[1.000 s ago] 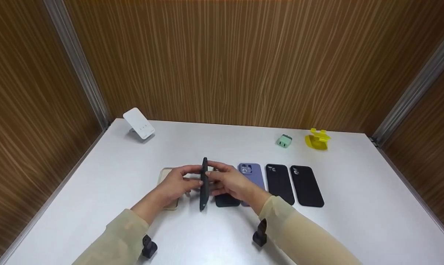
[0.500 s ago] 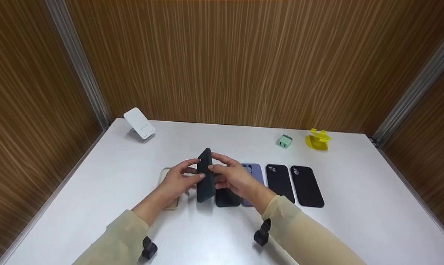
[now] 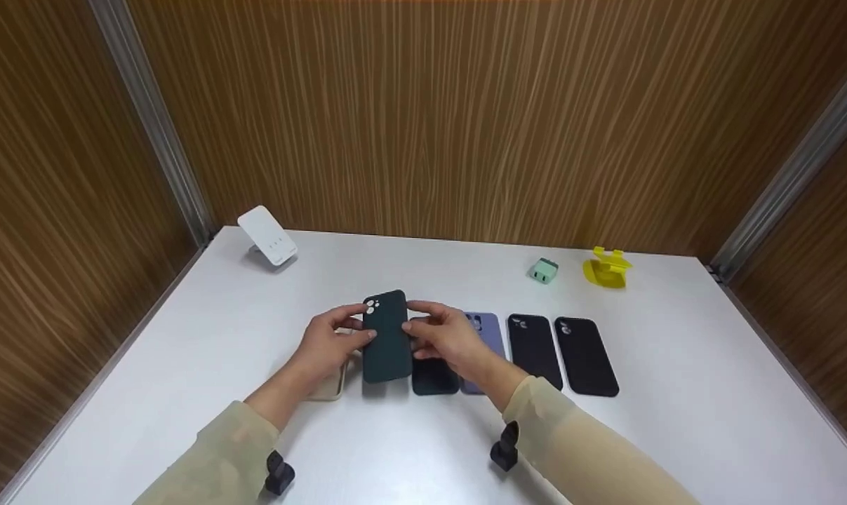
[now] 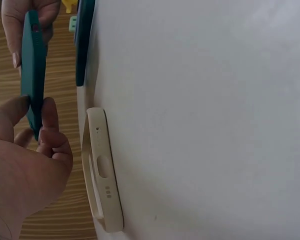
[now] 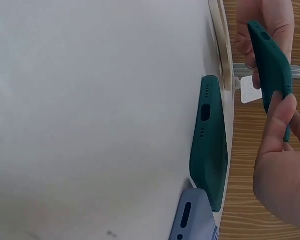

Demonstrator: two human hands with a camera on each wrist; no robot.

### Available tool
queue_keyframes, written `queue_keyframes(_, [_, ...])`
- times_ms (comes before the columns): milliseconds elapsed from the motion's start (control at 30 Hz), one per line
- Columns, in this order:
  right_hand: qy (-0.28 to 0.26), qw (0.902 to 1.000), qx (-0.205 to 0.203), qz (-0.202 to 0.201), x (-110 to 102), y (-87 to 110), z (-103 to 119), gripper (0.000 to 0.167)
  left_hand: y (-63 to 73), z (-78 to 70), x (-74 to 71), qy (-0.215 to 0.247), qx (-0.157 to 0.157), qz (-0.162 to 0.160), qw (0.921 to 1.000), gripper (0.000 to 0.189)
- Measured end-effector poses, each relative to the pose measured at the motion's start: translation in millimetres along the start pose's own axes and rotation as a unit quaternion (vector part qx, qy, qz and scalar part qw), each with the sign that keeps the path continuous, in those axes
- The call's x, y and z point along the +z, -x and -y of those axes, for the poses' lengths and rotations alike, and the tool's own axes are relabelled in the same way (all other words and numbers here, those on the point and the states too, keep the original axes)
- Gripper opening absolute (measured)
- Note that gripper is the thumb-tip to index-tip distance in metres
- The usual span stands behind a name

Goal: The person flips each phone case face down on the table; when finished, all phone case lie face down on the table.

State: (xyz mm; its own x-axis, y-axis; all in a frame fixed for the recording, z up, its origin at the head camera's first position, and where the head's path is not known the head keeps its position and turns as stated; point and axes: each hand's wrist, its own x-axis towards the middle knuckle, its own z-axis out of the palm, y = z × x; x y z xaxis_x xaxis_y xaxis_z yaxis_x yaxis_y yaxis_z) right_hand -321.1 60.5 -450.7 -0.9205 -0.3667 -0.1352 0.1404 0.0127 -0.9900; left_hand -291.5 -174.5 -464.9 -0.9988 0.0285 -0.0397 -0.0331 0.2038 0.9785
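Between both hands, raised above the table, is a dark green phone case (image 3: pixel 387 344), its back turned up toward the head view and its camera holes at the upper left. My left hand (image 3: pixel 328 344) pinches its left edge between thumb and fingers. On the opposite edge my right hand (image 3: pixel 451 340) pinches it the same way, as the right wrist view also shows for the case (image 5: pixel 272 62). A beige phone case (image 4: pixel 106 175) lies on the table below my left hand. Another dark green case (image 5: pixel 210 145) lies under my right hand, partly hidden in the head view.
To the right lie a lilac phone case (image 3: pixel 492 337) and two black ones, a nearer black case (image 3: pixel 534 351) and a farther black case (image 3: pixel 586 356). At the back stand a white phone stand (image 3: pixel 267 235), a mint charger plug (image 3: pixel 544 271) and a yellow stand (image 3: pixel 607 268).
The held phone case has turned from edge-on to showing its back with the camera holes. Both hands keep their pinch on it; the things on the table have not moved.
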Motion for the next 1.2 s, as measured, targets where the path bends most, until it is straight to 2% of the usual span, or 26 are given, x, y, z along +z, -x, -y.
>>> queue_keyframes(267, [0.091,0.9952,-0.02,-0.029,4,-0.2,-5,0.05,0.1,-1.3,-2.8,-0.021,0.001,-0.003,0.9998,0.055])
queue_keyframes(533, [0.161,0.9849,-0.057,-0.028,3,-0.8,-10,0.054,-3.8,5.1,-2.7,-0.045,0.013,-0.01,0.9989,0.054])
queue_keyframes(767, [0.195,0.9781,-0.072,-0.01,6,1.1,-11,0.058,-2.6,6.7,-3.1,-0.061,0.01,-0.015,0.998,0.055])
queue_keyframes(1033, [0.254,0.9643,-0.075,-0.001,6,-0.3,-14,0.062,-3.4,12.2,-1.7,-0.064,0.003,-0.015,0.9978,0.055])
queue_keyframes(1200, [0.255,0.9642,-0.07,0.009,4,-0.2,-14,0.062,-3.8,12.7,-0.7,-0.062,-0.005,-0.011,0.998,0.054])
